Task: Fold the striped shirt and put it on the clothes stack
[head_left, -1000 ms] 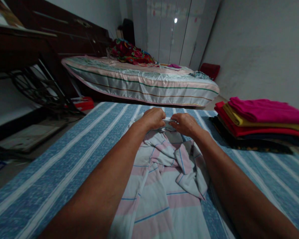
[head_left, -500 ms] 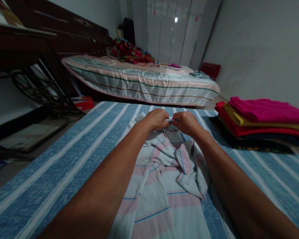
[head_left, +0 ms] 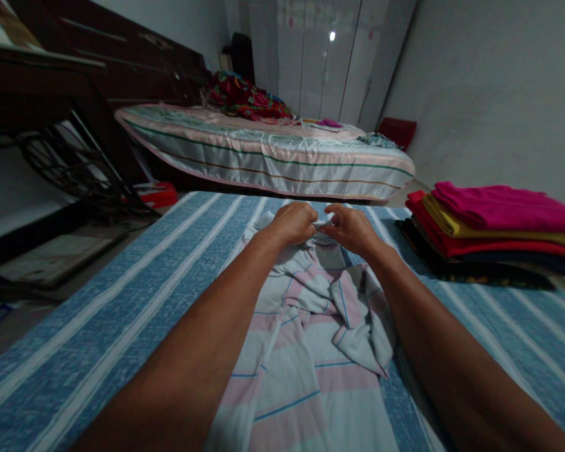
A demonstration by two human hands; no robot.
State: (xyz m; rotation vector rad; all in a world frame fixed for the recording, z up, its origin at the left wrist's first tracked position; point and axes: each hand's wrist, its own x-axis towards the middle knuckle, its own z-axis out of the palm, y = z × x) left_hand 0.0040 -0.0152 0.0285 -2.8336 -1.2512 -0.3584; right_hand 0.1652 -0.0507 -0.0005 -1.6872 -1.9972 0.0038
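A white and pink striped shirt (head_left: 301, 351) with thin blue lines lies lengthwise in front of me, one sleeve bunched at its right side. At its far end, my left hand (head_left: 294, 223) is closed on the edge near the collar. Close beside it, my right hand (head_left: 351, 227) pinches the same edge between thumb and fingers, its index finger lifted a little. A short strip of white cloth shows between the two hands. The fingertips of my left hand are partly hidden.
Under the shirt spreads a blue and white striped bedsheet (head_left: 136, 301). At the right stands a stack of folded clothes (head_left: 494, 232), pink on top. Beyond is another bed (head_left: 263, 154) with a red floral blanket (head_left: 249, 97). A dark sewing table (head_left: 42, 81) stands left.
The index finger of my right hand has lifted away from the cloth edge and its grip has loosened slightly. My left hand and the shirt stay almost where they were.
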